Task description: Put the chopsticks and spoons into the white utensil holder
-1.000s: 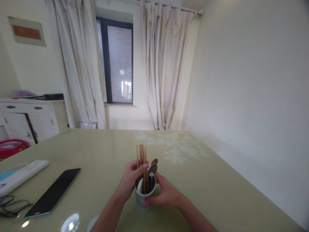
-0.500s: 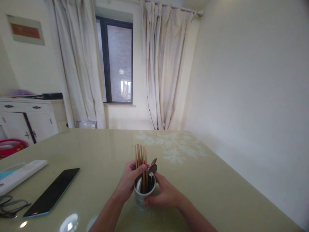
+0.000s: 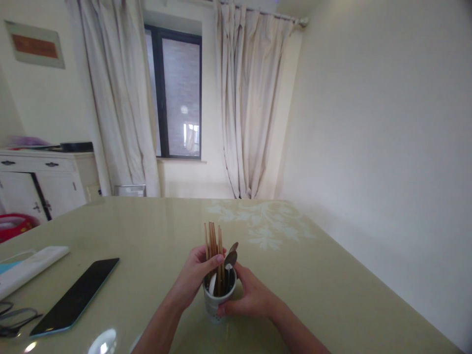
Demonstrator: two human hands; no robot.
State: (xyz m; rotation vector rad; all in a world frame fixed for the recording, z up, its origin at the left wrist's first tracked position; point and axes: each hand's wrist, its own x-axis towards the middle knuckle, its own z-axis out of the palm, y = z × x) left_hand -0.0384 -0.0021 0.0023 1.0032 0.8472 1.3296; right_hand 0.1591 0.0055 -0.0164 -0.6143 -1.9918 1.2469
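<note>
A pale patterned cup (image 3: 213, 306) stands upright on the glossy table, holding several wooden chopsticks (image 3: 212, 235), dark-bowled spoons (image 3: 231, 258) and a white utensil (image 3: 213, 283). My left hand (image 3: 195, 272) is closed round the chopsticks above the rim, its thumb across their near side. Its other fingers are partly hidden behind them. On the cup's right side, my right hand (image 3: 250, 295) grips the wall, with the thumb in front and the fingers behind. The spoons lean to the right, close to my right fingertips.
At the left of the table (image 3: 147, 246) lie a black tablet or phone (image 3: 77, 295), a white power strip (image 3: 33, 268) and dark-framed glasses (image 3: 16, 317). A white cabinet (image 3: 55, 182) and a red basin (image 3: 16, 226) are beyond. A wall (image 3: 387, 147) runs along the right.
The view has shifted slightly, so things at the left sit a little further left. Both hands keep the same hold on the chopsticks and the cup.
</note>
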